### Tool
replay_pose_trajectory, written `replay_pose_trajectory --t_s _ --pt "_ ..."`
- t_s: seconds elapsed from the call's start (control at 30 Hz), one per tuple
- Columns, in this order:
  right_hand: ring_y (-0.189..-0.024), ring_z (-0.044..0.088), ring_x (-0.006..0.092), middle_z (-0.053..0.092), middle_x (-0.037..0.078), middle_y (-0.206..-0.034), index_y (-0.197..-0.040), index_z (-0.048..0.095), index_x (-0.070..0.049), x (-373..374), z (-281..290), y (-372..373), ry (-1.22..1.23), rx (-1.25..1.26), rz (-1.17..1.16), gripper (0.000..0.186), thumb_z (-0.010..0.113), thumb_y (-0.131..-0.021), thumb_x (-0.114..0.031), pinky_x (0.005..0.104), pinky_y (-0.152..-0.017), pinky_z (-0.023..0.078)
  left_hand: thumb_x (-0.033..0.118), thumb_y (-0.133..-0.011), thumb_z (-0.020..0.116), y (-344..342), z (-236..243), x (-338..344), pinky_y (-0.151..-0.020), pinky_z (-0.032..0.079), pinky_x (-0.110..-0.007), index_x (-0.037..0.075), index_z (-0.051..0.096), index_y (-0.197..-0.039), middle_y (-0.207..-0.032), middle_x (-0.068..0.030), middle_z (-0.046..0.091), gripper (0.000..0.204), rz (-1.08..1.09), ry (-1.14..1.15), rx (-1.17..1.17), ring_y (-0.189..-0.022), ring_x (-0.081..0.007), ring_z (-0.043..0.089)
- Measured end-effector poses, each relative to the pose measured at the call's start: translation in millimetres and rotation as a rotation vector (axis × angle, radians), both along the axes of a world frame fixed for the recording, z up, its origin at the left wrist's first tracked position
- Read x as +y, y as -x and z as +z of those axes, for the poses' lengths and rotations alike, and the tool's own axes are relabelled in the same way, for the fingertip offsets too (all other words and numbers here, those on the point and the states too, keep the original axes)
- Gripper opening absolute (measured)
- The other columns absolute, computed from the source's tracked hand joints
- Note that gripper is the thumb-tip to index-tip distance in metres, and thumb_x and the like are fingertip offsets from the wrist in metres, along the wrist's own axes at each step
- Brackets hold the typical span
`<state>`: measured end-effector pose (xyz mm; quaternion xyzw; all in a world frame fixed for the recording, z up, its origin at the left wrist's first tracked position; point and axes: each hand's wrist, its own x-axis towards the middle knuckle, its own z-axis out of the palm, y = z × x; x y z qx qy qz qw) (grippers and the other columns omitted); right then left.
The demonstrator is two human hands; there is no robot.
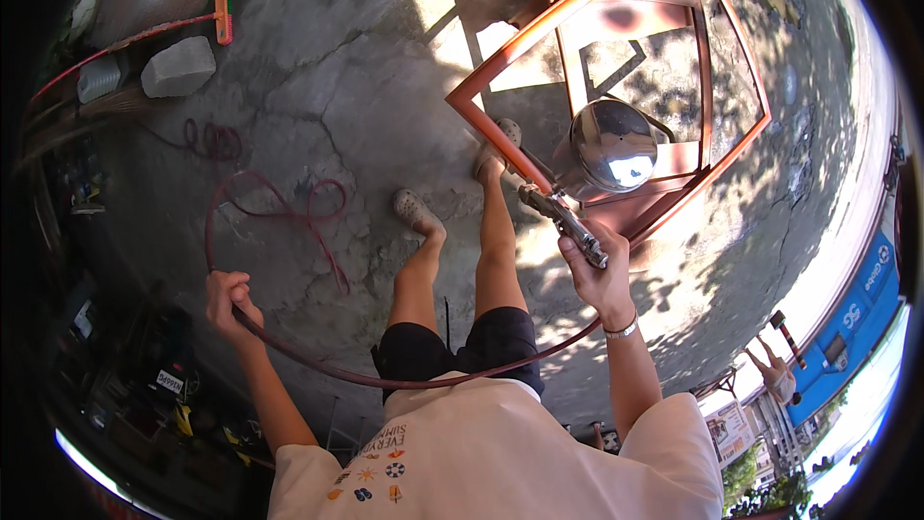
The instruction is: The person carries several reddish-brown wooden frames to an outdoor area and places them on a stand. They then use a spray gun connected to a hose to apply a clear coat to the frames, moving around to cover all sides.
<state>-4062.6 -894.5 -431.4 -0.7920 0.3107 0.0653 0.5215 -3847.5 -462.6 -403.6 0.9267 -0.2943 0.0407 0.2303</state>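
Observation:
My right hand (599, 265) is closed around the handle of a silver spray gun (568, 223). Right beyond the gun is a round, mirror-bright metal cup (614, 146); how the two join is hard to make out. My left hand (231, 308) grips a dark red hose (385, 382), which sags across my waist toward my right wrist. In front of me to the right, an orange-brown rectangular frame (500, 58) stands tilted, its near side close to the gun. Further bars and panels of like colour show through it.
Loose loops of the hose (279, 212) lie on the cracked concrete ground (366, 125) at the left. Farther left are a pale block (179, 67) and a red-handled broom (223, 16). A person (778, 380) is off to the right, near a blue wall (847, 318).

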Motion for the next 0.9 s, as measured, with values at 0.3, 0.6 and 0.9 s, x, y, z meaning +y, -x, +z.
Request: replay_pose_trajectory --t_s 0.3,0.6,0.9 --pt "-0.059 0.059 0.0164 0.064 0.012 -0.070 -0.100 0.068 0.003 32.2 25.9 -62.1 -0.032 0.068 0.069 0.031 0.072 -0.092 -0.026 0.0317 -0.056 0.045 0.035 -0.108 0.039 12.4 6.3 37.1 -0.054 0.039 -0.032 0.001 0.059 -0.080 -0.065 -0.0069 0.049 0.048 0.072 0.054 0.031 -0.057 -0.0184 0.050" --pt "-0.057 0.053 0.0089 0.062 0.002 -0.066 -0.095 0.070 0.003 -112.8 -22.0 -121.5 0.174 0.040 -0.237 0.038 0.069 -0.094 -0.035 0.0271 -0.052 0.041 0.036 -0.108 0.039 20.0 1.4 3.2 -0.051 0.037 -0.032 0.003 0.058 -0.076 -0.061 -0.0050 0.047 0.050 0.151 0.017 0.026 -0.054 -0.0178 0.049" --pt "-0.050 0.059 0.0125 0.064 0.004 -0.060 -0.091 0.073 -0.004 -303.7 -49.2 -179.5 0.480 0.201 -0.283 0.048 0.069 -0.088 -0.052 0.0309 -0.051 0.046 0.037 -0.108 0.039 4.2 -13.7 -76.3 -0.047 0.034 -0.033 0.004 0.057 -0.074 -0.058 -0.0053 0.045 0.050 0.080 -0.025 0.033 -0.051 -0.0196 0.048"
